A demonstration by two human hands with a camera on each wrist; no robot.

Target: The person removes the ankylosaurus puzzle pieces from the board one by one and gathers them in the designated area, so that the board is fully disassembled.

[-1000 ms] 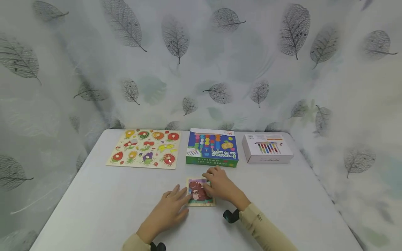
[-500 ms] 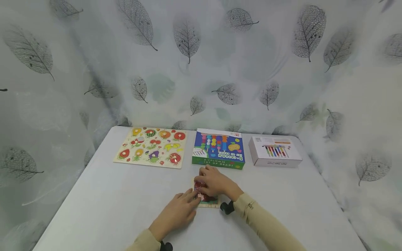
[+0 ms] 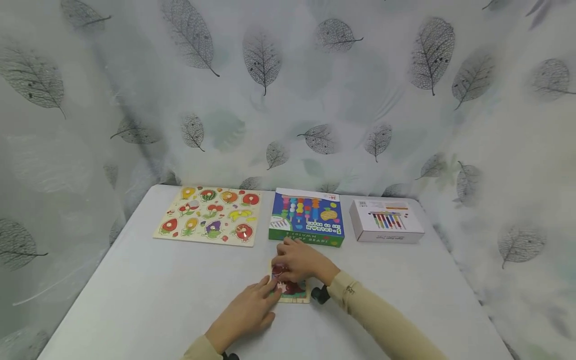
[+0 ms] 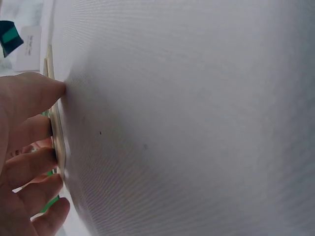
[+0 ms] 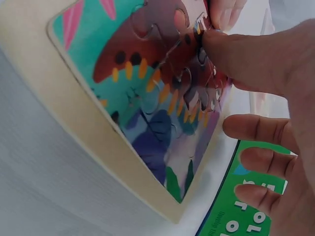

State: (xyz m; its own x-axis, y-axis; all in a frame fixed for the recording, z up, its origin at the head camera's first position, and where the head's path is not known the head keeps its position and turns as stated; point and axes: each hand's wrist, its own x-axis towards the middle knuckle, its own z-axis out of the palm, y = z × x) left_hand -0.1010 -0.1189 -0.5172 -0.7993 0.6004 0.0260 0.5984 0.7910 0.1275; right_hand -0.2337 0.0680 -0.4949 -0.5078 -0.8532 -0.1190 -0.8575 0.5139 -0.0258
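The dinosaur jigsaw (image 3: 293,290) lies two o'clock from the left grip (image 3: 247,310), seven from the right grip (image 3: 300,261); both reach palm-down, fingers apart.

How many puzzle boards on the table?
2: the framed jigsaw, partly covered by the left hand and right hand, and the fruit board at back left. No others visible.

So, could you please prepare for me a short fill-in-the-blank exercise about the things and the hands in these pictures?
1. The flat rectangular wooden board, with bananas and a watermelon on it, pictures different kinds of ____.
2. The blue and green cardboard box lies ____ this board and the white cardboard box.
3. At the small square wooden jigsaw puzzle, the bare hand nearer the boxes is the person's ____ one.
4. The pale hanging sheet behind the boxes is printed with dark, veined ____.

Missing words: fruit; between; right; leaves.
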